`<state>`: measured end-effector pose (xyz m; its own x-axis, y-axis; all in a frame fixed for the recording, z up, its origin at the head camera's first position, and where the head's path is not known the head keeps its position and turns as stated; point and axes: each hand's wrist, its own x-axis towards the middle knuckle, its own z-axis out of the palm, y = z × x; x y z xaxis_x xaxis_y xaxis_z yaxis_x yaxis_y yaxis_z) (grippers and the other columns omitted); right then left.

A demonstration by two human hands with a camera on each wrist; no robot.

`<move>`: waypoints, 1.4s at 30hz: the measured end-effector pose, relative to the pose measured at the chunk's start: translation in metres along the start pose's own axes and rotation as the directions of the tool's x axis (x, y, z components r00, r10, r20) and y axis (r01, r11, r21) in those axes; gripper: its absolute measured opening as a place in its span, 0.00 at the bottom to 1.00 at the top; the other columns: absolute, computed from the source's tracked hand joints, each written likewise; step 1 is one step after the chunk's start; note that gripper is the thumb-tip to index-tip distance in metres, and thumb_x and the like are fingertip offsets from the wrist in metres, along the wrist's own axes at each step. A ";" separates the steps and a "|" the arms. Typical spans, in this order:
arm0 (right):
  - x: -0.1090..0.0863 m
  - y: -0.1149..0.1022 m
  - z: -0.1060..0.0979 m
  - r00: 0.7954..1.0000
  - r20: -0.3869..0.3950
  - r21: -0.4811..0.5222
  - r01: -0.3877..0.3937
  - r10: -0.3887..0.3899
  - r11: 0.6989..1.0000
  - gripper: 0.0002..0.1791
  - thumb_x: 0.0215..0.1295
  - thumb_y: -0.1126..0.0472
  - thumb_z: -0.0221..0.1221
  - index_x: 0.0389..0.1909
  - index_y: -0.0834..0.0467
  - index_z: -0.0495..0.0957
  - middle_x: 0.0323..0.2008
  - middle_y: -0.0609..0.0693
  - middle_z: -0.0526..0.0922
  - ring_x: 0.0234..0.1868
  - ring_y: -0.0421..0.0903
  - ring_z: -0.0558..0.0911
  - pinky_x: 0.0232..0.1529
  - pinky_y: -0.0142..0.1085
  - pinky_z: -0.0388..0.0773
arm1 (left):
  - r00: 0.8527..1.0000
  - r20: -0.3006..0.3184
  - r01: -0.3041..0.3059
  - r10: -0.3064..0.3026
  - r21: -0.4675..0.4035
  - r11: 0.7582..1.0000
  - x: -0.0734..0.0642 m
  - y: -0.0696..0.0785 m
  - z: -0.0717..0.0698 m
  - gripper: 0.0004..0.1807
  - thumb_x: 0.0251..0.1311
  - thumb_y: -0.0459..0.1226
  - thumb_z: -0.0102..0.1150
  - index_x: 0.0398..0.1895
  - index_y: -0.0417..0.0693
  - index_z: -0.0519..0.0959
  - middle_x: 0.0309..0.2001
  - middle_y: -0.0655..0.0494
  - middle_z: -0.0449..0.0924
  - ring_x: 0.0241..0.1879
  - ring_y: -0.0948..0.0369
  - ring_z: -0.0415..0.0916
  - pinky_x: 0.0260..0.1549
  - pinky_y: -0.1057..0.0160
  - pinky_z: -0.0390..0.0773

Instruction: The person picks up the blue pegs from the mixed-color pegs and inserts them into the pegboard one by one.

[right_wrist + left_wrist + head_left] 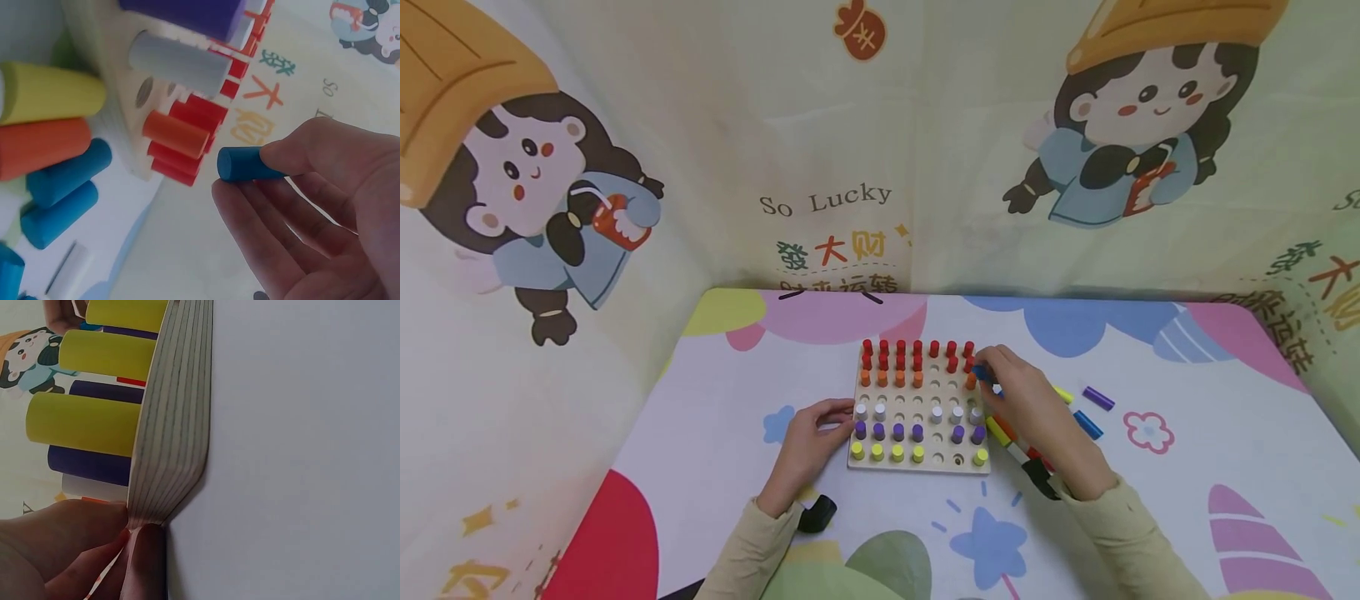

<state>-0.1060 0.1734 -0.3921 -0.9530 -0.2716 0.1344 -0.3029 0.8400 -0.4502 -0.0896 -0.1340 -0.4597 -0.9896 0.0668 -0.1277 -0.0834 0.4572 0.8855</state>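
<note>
A wooden pegboard (pixel 907 460) lies on the table, with rows of red, orange, white, purple and yellow pegs standing in its holes. Its left edge is gripped by my left hand (pixel 816 429), thumb and fingers at the board's side. In the right wrist view, my right hand (pixel 325 200) pinches a blue peg (pixel 240 164) between thumb and fingers. The blue peg is above the board's right side, close to the orange peg (pixel 972 381) at that row's end. Several holes in the row between the orange and white pegs show no peg.
Loose pegs lie right of the board, partly under my right forearm. Among them are a purple peg (pixel 1098 398), a blue peg (pixel 1087 425) and a yellow peg (pixel 998 431). A patterned cloth wall (pixel 955 242) rises behind the table.
</note>
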 end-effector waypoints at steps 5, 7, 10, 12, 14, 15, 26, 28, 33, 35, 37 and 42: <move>0.004 -0.008 0.000 1.000 0.024 0.011 0.002 -0.002 1.000 0.20 0.58 0.67 0.69 0.51 0.60 0.75 0.44 0.51 0.79 0.41 0.47 0.81 0.46 0.43 0.85 | 1.000 0.002 -0.006 0.006 0.008 1.000 0.000 0.001 0.002 0.17 0.62 0.36 0.66 0.54 0.49 0.82 0.47 0.56 0.84 0.47 0.61 0.81 0.47 0.62 0.83; 0.005 -0.011 0.000 0.999 0.035 0.004 0.010 -0.010 1.000 0.20 0.59 0.67 0.69 0.52 0.59 0.76 0.44 0.51 0.79 0.41 0.47 0.81 0.46 0.43 0.85 | 1.000 0.004 -0.013 0.013 0.007 1.000 0.001 0.001 0.002 0.17 0.62 0.36 0.66 0.54 0.49 0.82 0.47 0.56 0.84 0.47 0.61 0.81 0.46 0.63 0.83; 0.008 -0.015 0.001 0.998 0.055 0.001 0.015 -0.015 1.000 0.21 0.59 0.66 0.69 0.54 0.58 0.78 0.45 0.51 0.79 0.41 0.48 0.81 0.46 0.43 0.85 | 1.000 0.003 -0.016 0.016 0.000 1.000 0.001 0.001 0.003 0.17 0.62 0.36 0.66 0.54 0.48 0.82 0.48 0.56 0.84 0.47 0.61 0.81 0.46 0.62 0.83; 0.009 -0.017 0.002 0.998 0.062 0.000 0.025 -0.025 1.000 0.21 0.59 0.66 0.69 0.54 0.57 0.79 0.45 0.51 0.79 0.41 0.47 0.81 0.46 0.43 0.85 | 1.000 0.003 -0.012 0.012 -0.001 1.000 0.001 0.001 0.004 0.16 0.62 0.36 0.66 0.54 0.49 0.82 0.48 0.56 0.84 0.47 0.61 0.81 0.47 0.62 0.83; 0.010 -0.019 0.002 0.997 0.061 0.004 0.046 -0.046 0.999 0.20 0.58 0.66 0.70 0.53 0.58 0.80 0.44 0.51 0.80 0.40 0.46 0.81 0.45 0.42 0.85 | 1.000 0.003 -0.014 0.014 0.004 1.000 0.001 0.001 0.003 0.16 0.62 0.36 0.66 0.54 0.49 0.82 0.48 0.56 0.84 0.47 0.61 0.81 0.47 0.62 0.83; 0.011 -0.020 0.002 0.997 0.058 0.003 0.058 -0.058 0.998 0.20 0.58 0.66 0.70 0.52 0.58 0.80 0.44 0.51 0.80 0.40 0.45 0.81 0.45 0.41 0.85 | 1.000 0.003 -0.018 0.018 0.002 1.000 0.001 0.001 0.003 0.16 0.62 0.36 0.66 0.54 0.49 0.82 0.47 0.56 0.84 0.47 0.61 0.81 0.47 0.62 0.83; 0.021 -0.035 0.003 0.982 0.059 0.032 0.176 -0.177 0.984 0.17 0.58 0.68 0.69 0.49 0.61 0.83 0.43 0.52 0.85 0.41 0.46 0.84 0.44 0.39 0.85 | 1.000 0.001 -0.029 0.029 -0.021 0.999 -0.002 0.001 0.000 0.16 0.62 0.34 0.65 0.54 0.47 0.82 0.47 0.54 0.85 0.46 0.60 0.82 0.45 0.64 0.83; 0.023 -0.037 0.003 0.982 0.075 0.054 0.172 -0.175 0.984 0.17 0.58 0.69 0.68 0.50 0.61 0.83 0.43 0.52 0.85 0.40 0.45 0.84 0.43 0.39 0.85 | 1.000 0.000 -0.025 0.025 -0.022 0.999 -0.003 0.001 0.000 0.16 0.62 0.34 0.65 0.54 0.46 0.82 0.47 0.54 0.85 0.47 0.60 0.82 0.45 0.63 0.83; 0.027 -0.039 0.005 0.982 0.109 0.093 0.146 -0.156 0.985 0.15 0.60 0.68 0.68 0.49 0.61 0.84 0.40 0.50 0.86 0.39 0.43 0.84 0.44 0.39 0.85 | 1.000 -0.002 -0.014 0.014 -0.023 1.000 -0.003 0.001 0.000 0.16 0.62 0.34 0.66 0.53 0.47 0.82 0.48 0.54 0.85 0.47 0.60 0.82 0.45 0.63 0.83; 0.030 -0.040 0.005 0.979 0.108 0.095 0.161 -0.171 0.982 0.14 0.60 0.68 0.68 0.48 0.61 0.84 0.40 0.50 0.86 0.38 0.43 0.85 0.43 0.38 0.85 | 1.000 -0.004 -0.015 0.015 -0.019 1.000 -0.003 0.001 0.000 0.16 0.62 0.34 0.66 0.54 0.47 0.82 0.48 0.55 0.85 0.47 0.60 0.82 0.46 0.63 0.83; 0.032 -0.041 0.006 0.976 0.108 0.101 0.177 -0.187 0.979 0.13 0.60 0.67 0.67 0.47 0.60 0.85 0.39 0.49 0.87 0.38 0.43 0.85 0.42 0.37 0.85 | 1.000 -0.004 -0.018 0.018 -0.021 1.000 -0.003 0.001 0.000 0.16 0.62 0.34 0.66 0.54 0.47 0.82 0.48 0.55 0.85 0.47 0.60 0.82 0.46 0.63 0.83; 0.037 -0.042 0.009 0.969 0.133 0.149 0.189 -0.209 0.971 0.13 0.61 0.67 0.67 0.48 0.61 0.85 0.42 0.50 0.88 0.41 0.44 0.86 0.42 0.35 0.84 | 1.000 0.005 -0.020 0.020 -0.031 0.999 -0.003 0.001 0.000 0.17 0.62 0.34 0.66 0.54 0.47 0.82 0.48 0.54 0.85 0.47 0.60 0.82 0.46 0.64 0.83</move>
<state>-0.1286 0.1238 -0.3756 -0.8586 -0.5013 0.1071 -0.4729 0.6939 -0.5431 -0.0867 -0.1334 -0.4583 -0.9905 0.0800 -0.1119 -0.0673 0.4279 0.9013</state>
